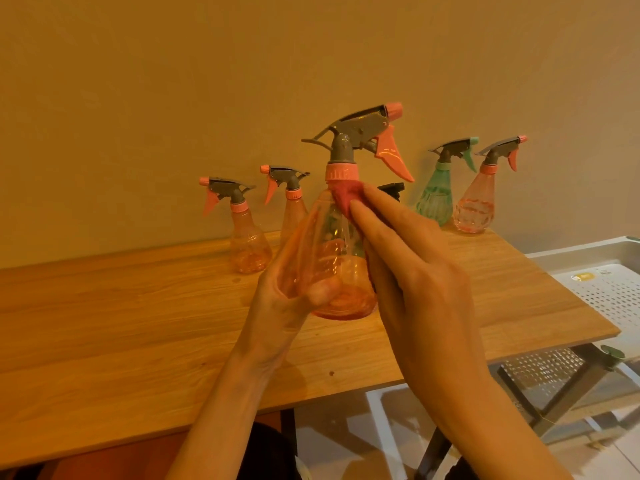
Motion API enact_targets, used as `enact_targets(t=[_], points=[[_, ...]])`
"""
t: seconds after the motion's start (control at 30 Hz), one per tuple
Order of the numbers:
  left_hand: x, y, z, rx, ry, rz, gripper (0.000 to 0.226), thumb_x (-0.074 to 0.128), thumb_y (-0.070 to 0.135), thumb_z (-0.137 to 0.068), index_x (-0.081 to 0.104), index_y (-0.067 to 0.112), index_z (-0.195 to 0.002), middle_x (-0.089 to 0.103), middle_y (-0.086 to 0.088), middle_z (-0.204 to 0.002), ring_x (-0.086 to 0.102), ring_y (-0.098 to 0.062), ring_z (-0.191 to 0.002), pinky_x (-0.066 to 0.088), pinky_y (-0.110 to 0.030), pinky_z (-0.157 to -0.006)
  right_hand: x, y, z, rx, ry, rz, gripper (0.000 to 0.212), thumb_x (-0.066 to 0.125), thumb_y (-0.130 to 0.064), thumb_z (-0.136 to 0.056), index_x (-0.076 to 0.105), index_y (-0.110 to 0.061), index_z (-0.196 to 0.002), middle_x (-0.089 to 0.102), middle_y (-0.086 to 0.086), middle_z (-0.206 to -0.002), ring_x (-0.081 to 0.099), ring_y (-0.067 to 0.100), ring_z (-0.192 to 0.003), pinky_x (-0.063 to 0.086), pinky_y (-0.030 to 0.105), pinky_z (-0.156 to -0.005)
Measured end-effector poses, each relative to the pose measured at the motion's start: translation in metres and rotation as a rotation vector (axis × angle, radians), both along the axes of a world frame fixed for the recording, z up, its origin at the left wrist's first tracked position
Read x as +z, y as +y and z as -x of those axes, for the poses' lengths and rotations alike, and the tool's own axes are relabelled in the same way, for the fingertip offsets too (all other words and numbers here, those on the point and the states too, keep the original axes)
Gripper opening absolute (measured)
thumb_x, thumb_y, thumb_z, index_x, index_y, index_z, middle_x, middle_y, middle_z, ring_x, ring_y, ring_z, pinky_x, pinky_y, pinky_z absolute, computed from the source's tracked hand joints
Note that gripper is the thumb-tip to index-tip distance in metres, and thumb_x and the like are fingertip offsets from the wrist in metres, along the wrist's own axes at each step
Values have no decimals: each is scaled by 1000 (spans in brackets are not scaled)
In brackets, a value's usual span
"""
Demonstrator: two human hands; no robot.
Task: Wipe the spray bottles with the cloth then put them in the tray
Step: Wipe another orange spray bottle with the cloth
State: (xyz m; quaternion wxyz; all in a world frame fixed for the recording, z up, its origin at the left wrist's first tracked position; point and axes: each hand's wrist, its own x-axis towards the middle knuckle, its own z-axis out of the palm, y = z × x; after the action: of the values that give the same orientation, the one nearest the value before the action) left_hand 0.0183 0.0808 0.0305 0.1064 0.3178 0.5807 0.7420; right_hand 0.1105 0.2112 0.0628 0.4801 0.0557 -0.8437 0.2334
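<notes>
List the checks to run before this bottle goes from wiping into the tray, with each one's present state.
1. Bottle held firmly: ok, left hand wraps the base of the held bottle, lifted off the table.
2. Cloth on bottle: ok, right hand presses the red cloth at the neck.
3. Whole body wiped: cannot tell.
4. Tray reachable: ok, white tray sits right of the table.
5. Tray has room: cannot tell, mostly out of frame.
6. Left grip clear of wiping: ok.

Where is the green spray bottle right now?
The green spray bottle stands at the table's far right, by the wall, beside a pink bottle.
</notes>
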Motion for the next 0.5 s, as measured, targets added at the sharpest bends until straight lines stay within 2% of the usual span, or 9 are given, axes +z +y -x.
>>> enact_targets(t=[0.1, 0.17, 0.23, 0.37, 0.43, 0.5], points=[[1, 0, 1, 3, -21, -9, 112, 91, 56, -59, 42, 25, -154, 58, -3, -147, 57, -22, -134, 57, -35, -95, -16, -4, -9, 16, -15, -21, 56, 68, 9, -90, 54, -6, -143, 48, 6, -152, 49, 23, -136, 43, 28, -110], [1, 0, 0, 13, -39, -20, 119, 92, 60, -53, 41, 22, -154, 60, -3, -145, 58, -21, -132, 57, -31, -92, -28, -9, -17, 24, -28, -51, 59, 71, 9, -86, 55, -4, -141, 48, 7, -152, 51, 25, -134, 45, 32, -106], [0, 0, -1, 14, -32, -18, 116, 91, 60, -54, 42, 23, -153, 60, -2, -144, 58, -19, -133, 56, -28, -93, -33, -10, -19, 32, -32, -58, 57, 71, 9, -86, 56, -4, -140, 49, 8, -151, 52, 25, -133, 45, 31, -106], [0, 1, -3, 47, -5, 5, 104, 89, 55, -62, 45, 25, -152, 62, 0, -142, 59, -17, -131, 56, -27, -92, -17, 1, -3, 31, -9, 13, 43, 59, -4, -98, 56, -7, -141, 50, 5, -150, 51, 21, -135, 43, 22, -108], [1, 2, -3, 83, 6, 15, 102, 88, 56, -62, 47, 27, -151, 64, 1, -139, 61, -16, -129, 57, -27, -91, -10, 3, 3, 35, 6, 34, 41, 54, -12, -101, 57, -8, -141, 50, 4, -150, 51, 19, -135, 43, 22, -107], [2, 1, -1, 111, 7, 31, 105, 88, 59, -59, 47, 28, -151, 66, 3, -137, 62, -15, -127, 58, -27, -91, -13, 2, 4, 34, 20, 29, 41, 56, -10, -100, 57, -7, -140, 51, 5, -149, 51, 19, -134, 41, 21, -109]])
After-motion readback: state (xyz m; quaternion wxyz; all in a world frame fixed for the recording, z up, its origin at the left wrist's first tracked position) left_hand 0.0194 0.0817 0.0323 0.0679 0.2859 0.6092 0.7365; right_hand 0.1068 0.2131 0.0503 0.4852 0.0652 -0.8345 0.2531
